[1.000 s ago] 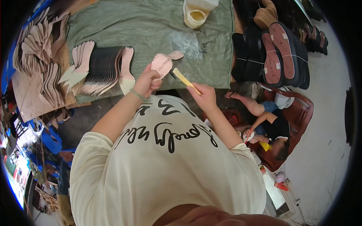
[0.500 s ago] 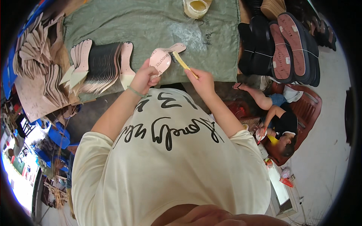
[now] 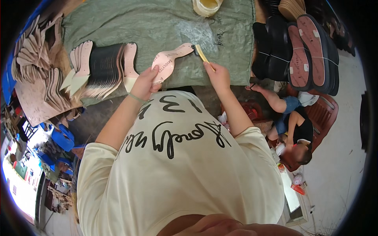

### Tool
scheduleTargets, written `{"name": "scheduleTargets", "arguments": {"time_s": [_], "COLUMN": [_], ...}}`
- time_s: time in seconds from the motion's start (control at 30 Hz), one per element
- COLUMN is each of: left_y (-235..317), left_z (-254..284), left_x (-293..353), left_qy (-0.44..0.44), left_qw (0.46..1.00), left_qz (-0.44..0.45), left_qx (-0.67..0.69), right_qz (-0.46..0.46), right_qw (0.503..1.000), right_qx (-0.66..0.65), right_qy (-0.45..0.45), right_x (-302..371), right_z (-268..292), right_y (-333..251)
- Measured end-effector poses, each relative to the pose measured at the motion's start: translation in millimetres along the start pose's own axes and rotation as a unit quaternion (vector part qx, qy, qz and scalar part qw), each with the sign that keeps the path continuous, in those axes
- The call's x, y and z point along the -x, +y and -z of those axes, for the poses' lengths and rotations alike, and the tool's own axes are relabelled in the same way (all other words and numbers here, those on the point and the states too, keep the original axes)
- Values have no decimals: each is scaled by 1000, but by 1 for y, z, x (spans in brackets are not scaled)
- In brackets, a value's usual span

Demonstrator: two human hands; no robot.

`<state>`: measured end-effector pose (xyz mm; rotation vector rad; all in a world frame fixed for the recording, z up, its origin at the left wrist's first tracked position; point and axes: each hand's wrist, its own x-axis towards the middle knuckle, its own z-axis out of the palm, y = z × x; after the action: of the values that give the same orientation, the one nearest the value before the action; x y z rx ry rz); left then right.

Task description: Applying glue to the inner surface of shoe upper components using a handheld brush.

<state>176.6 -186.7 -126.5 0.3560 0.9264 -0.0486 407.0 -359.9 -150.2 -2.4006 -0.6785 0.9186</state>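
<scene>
Passing room over green cloth [image 3: 153, 29] beyond the pink insole [image 3: 167, 63], fanned insoles [image 3: 105, 65] barring left, bundled soles [image 3: 300, 59] right, pot [image 3: 204, 10] far.

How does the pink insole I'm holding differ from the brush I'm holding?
The pink insole is broad, flat and curved; the brush is slim and straighter. The insole is pink with dark print, while the brush has a pale yellow handle and dark bristles. The left grip has the insole near its broader end; the right grip has the brush by its handle. Both are held up.
</scene>
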Motion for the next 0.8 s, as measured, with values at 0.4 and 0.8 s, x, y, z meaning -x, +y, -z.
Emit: {"name": "scheduleTargets", "arguments": {"time_s": [0.4, 0.8], "left_y": [6, 18], "left_z": [11, -1], "left_x": [-3, 5], "left_qy": [32, 81], "left_qw": [962, 899], "left_qz": [-59, -141], "left_qx": [-265, -407], "right_qz": [74, 126], "right_qw": [990, 987], "right_qx": [90, 78], "right_qy": [-75, -67], "right_x": [-33, 50], "right_z": [13, 31], "right_y": [-49, -119]}}
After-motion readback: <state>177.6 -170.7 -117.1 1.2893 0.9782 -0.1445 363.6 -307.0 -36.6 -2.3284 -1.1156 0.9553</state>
